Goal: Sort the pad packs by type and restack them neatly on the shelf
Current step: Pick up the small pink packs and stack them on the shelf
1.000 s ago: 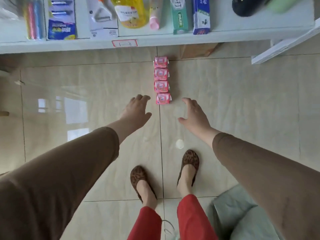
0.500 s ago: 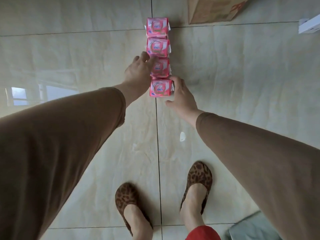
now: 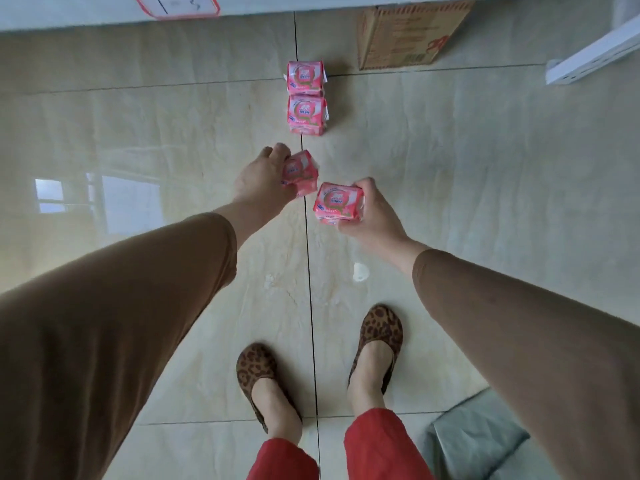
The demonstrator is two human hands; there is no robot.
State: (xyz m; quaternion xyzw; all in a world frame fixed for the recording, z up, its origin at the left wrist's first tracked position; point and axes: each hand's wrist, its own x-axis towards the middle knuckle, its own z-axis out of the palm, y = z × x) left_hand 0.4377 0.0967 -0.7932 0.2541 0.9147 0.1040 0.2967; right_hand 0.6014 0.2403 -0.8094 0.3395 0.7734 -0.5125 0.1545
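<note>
4 pink pad packs show, each a small squarish plastic-wrapped block with a pale round emblem and a blue tag on its face. The left hand (image 3: 258, 176) grips 1 pack (image 3: 300, 172), tilted, above the floor (image 3: 485, 168); the right hand (image 3: 372, 213) grips another (image 3: 338, 203) just beside it. 2 packs (image 3: 306, 98) lie touching in a line on the tile joint, near a cardboard box (image 3: 405, 32).
</note>
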